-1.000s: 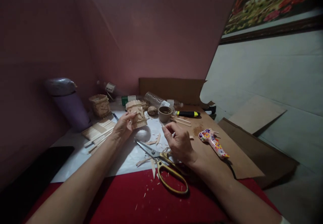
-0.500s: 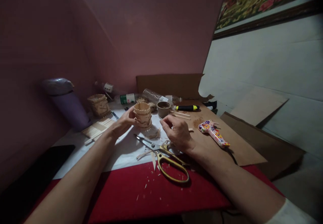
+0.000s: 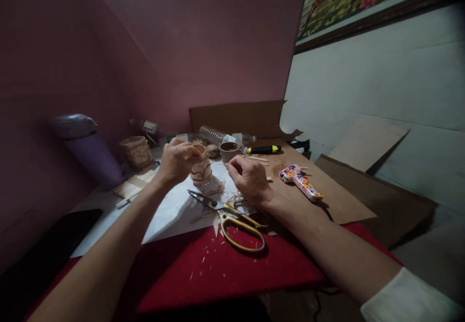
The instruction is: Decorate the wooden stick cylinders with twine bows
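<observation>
Two bare hands work just beyond the scissors (image 3: 220, 210): the left hand (image 3: 178, 161), past their blades, bends its fingers at the rim of a tan cup (image 3: 202, 173), though whether they grip it I cannot tell; the cup stands upright just beyond the blades. Over the scissors' handles, the right hand (image 3: 250, 179) pinches thumb and forefinger together, and anything between them is too small to tell. Red cloth (image 3: 174, 278) lies under and nearer than the handles, white paper (image 3: 165, 222) under the blades, brown cardboard (image 3: 337, 203) to their right; a pink wall (image 3: 163, 46) rises far beyond. Wood scraps (image 3: 215, 225) lie against the scissors, with a flowered glue gun (image 3: 301, 182) to their right and flat sticks (image 3: 134, 186) to their left. Beyond them, a small brown pot (image 3: 229, 153) stands behind the right hand, while the left partly hides the tan cup.
</observation>
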A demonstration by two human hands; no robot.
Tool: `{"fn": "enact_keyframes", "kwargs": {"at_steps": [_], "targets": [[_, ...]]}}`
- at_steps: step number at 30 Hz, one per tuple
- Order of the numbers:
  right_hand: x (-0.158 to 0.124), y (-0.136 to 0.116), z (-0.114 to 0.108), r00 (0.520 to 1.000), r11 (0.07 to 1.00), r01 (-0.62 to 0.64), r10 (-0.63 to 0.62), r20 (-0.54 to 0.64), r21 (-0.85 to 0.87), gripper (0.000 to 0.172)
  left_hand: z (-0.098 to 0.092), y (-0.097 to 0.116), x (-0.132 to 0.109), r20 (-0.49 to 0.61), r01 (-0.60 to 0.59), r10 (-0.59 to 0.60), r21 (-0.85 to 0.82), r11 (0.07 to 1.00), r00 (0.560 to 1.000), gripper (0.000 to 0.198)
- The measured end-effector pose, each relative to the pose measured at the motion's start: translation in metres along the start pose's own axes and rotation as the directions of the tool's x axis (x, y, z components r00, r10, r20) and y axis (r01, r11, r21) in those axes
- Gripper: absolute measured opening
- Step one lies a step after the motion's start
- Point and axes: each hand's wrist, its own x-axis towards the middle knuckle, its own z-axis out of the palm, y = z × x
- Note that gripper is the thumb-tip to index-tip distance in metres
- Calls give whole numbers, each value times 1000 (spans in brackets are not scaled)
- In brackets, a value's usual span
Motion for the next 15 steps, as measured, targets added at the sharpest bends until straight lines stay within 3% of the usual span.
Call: {"fn": "enact_keyframes", "kwargs": {"at_steps": [2,4,6,11,15], "targets": [[0,0,0,1000,1000,8,-8,-2,-9,21,-10,-9,3,73,-27,33,-81,996,997,6],[0,0,1,1000,1000,8,-8,-2,-15,21,-15,-12,4,25,-28,30,-75,997,999,12],[0,0,1,1000,1000,5,-5,1,-11,21,-12,-8,3,-16,-35,34,-76,996,999,16],[0,0,1,1000,1000,-1,1,8,-14,20,11,0,-2,56,-98,101,-53,994,993,4],[0,1,2,1000,1000,-3,3,7,-23,20,5,-7,-1,74,-89,95,-87,992,993,9]]}}
